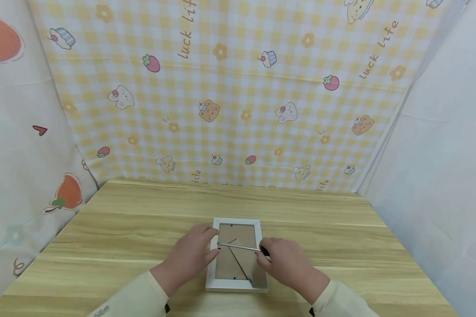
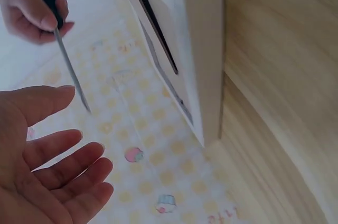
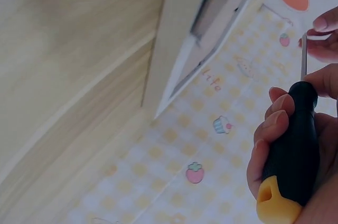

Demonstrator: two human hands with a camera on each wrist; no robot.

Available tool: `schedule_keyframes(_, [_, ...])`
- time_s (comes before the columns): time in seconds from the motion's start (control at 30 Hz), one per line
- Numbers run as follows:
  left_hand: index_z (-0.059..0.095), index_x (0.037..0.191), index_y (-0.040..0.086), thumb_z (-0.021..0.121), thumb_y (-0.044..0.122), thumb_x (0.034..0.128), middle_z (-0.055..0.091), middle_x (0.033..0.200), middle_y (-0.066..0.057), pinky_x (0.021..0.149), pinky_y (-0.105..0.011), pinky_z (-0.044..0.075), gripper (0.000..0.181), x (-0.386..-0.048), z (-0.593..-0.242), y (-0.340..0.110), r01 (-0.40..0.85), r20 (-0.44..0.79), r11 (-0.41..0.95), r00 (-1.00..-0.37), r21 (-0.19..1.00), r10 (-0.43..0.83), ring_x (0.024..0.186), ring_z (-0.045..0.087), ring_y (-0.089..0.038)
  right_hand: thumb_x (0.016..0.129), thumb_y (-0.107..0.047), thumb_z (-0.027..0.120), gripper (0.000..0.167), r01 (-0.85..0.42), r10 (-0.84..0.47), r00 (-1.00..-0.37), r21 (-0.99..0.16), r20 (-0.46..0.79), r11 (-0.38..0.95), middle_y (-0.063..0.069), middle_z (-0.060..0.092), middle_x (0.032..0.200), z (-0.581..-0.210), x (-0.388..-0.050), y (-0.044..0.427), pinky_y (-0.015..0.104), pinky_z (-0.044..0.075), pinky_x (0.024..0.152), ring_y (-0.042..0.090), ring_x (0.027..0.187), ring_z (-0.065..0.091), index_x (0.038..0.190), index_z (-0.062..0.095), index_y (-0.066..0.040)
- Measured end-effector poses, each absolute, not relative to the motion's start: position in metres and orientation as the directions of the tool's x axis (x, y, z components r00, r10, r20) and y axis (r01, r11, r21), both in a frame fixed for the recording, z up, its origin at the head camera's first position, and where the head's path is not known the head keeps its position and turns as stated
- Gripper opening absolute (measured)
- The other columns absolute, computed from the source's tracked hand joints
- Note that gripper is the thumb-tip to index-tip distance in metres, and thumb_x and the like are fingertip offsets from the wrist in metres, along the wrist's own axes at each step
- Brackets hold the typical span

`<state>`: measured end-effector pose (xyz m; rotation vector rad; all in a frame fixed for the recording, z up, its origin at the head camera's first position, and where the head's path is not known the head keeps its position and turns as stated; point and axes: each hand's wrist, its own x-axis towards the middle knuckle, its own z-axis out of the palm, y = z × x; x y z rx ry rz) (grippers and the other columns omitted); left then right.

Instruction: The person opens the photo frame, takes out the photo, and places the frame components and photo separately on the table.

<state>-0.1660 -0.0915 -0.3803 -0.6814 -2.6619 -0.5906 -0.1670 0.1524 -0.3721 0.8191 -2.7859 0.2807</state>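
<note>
Saw at far left a pale cloth (image 1: 4,97) with orange prints, hung perhaps as a screen. Next, found the left hand (image 1: 187,255) beside the left edge of the white picture frame (image 1: 230,285), thumb and fingers spread loosely, holding nothing, perhaps poised for steadying; in the left wrist view, noticed a gap between fingertips and wood.

In the middle, saw the frame lying back up on the wood-grain table (image 1: 143,224), probably so as to leave the brown backing board (image 1: 226,266), small black tabs (image 1: 232,225) and a dark-edged strip (image 1: 239,263), likely a stand, within reach of both hands. Made out the slim shaft of a screwdriver (image 1: 239,247) crossing over the board, tip toward the left hand; could not tell of any contact between tip and frame.

Farther right, saw the right hand (image 1: 287,263) wrapped around the black handle (image 3: 293,147), yellow butt (image 3: 279,205) rearward, thumb near the shaft, seemingly for fine control. At far right, saw a white cloth (image 1: 440,154)
</note>
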Motion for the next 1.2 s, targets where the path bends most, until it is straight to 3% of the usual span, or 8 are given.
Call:
schedule_keyframes(0.13, [0.063, 0.111, -0.002, 0.078, 0.012, 0.0793, 0.063, 0.109, -0.013, 0.087, -0.039, 0.052, 0.038, -0.169, -0.381, -0.099, 0.458, 0.365, 0.801, -0.873, 0.385, 0.324, 0.105, 0.060, -0.029, 0.090, -0.023, 0.063, 0.021, -0.535, -0.492, -0.830, -0.128, 0.262, 0.835, -0.012, 0.041, 0.059, -0.377, -0.169, 0.158, 0.021, 0.028, 0.042, 0.002, 0.052, 0.034, 0.073, 0.052, -0.017])
schedule_keyframes(0.37, [0.060, 0.117, -0.005, 0.074, 0.012, 0.0840, 0.061, 0.119, -0.021, 0.097, -0.049, 0.044, 0.039, -0.176, -0.379, -0.108, 0.304, 0.180, 0.808, -0.952, 0.504, 0.246, 0.116, 0.055, -0.038, 0.089, -0.023, 0.063, 0.016, -0.527, -0.484, -0.830, -0.106, 0.279, 0.843, -0.011, 0.047, 0.062, -0.383, -0.173, 0.167, 0.020, 0.029, 0.041, 0.001, 0.052, 0.036, 0.076, 0.057, -0.016])
schedule_keyframes(0.6, [0.058, 0.119, -0.008, 0.072, 0.015, 0.0859, 0.059, 0.122, -0.024, 0.096, -0.051, 0.044, 0.043, -0.186, -0.381, -0.112, 0.207, 0.044, 0.802, -0.974, 0.560, 0.221, 0.117, 0.054, -0.041, 0.089, -0.022, 0.064, 0.016, -0.527, -0.486, -0.833, -0.113, 0.265, 0.842, -0.011, 0.045, 0.060, -0.383, -0.177, 0.171, 0.020, 0.029, 0.041, 0.001, 0.050, 0.035, 0.076, 0.057, -0.014])
schedule_keyframes(0.97, [0.059, 0.112, -0.011, 0.069, 0.011, 0.0878, 0.064, 0.107, -0.023, 0.083, -0.046, 0.051, 0.034, -0.197, -0.381, -0.106, 0.140, -0.059, 0.790, -0.974, 0.597, 0.217, 0.099, 0.062, -0.036, 0.091, -0.025, 0.061, 0.015, -0.498, -0.470, -0.859, -0.113, 0.203, 0.860, -0.011, 0.044, 0.061, -0.387, -0.185, 0.172, 0.022, 0.029, 0.042, 0.002, 0.051, 0.036, 0.080, 0.059, -0.014])
schedule_keyframes(1.2, [0.060, 0.105, -0.012, 0.070, 0.009, 0.0868, 0.064, 0.095, -0.018, 0.074, -0.039, 0.052, 0.029, -0.201, -0.383, -0.101, 0.105, -0.093, 0.762, -0.973, 0.640, 0.212, 0.077, 0.059, -0.022, 0.092, -0.028, 0.060, 0.020, -0.487, -0.466, -0.867, -0.105, 0.178, 0.867, -0.011, 0.041, 0.058, -0.392, -0.191, 0.170, 0.022, 0.027, 0.043, 0.003, 0.050, 0.035, 0.076, 0.055, -0.017])
